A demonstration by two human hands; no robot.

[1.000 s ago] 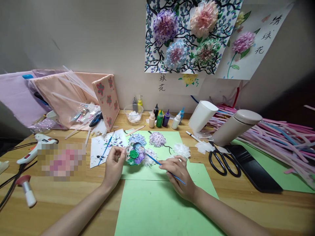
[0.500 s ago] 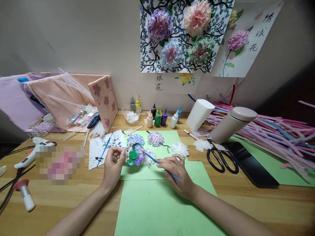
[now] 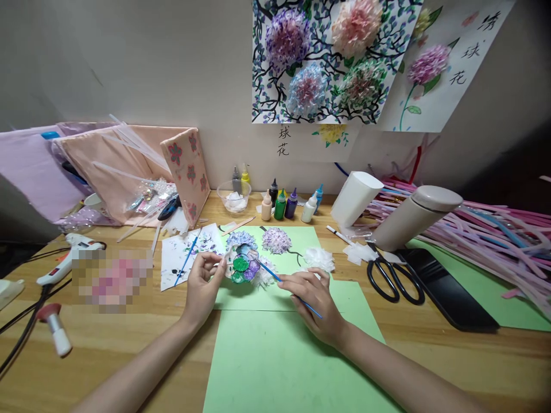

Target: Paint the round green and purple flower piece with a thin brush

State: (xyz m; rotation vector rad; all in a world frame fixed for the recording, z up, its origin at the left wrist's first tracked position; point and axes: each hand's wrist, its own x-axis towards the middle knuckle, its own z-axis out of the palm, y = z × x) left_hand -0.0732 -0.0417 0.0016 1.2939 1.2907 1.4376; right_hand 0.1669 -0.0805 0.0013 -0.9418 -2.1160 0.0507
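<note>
My left hand [image 3: 205, 282] is closed on the edge of a small paint palette [image 3: 241, 267], tilted up over the green paper [image 3: 275, 350]. Green, purple and blue paint fill its wells. In my right hand [image 3: 313, 298] a blue paintbrush [image 3: 301, 299] is gripped like a pen, its tip at the palette's right side. Behind the palette lie a blue paper flower [image 3: 241, 238] and a lilac one [image 3: 276, 240] on the paper. A white paper flower [image 3: 319, 260] sits just beyond my right hand; another white one is partly hidden behind the palette.
Left are a paint-spotted sheet [image 3: 171, 258] with a second blue brush [image 3: 187, 257], a glue gun [image 3: 69, 259] and a makeup brush [image 3: 54, 330]. Paint bottles [image 3: 279, 205] and a clear bowl [image 3: 220, 192] stand behind. Scissors [image 3: 385, 283], a phone [image 3: 450, 292] and a tumbler [image 3: 415, 215] are right.
The whole view has shifted slightly, so things sit a little further right. Both hands keep their holds, and the brush tip stays at the palette's right side.
</note>
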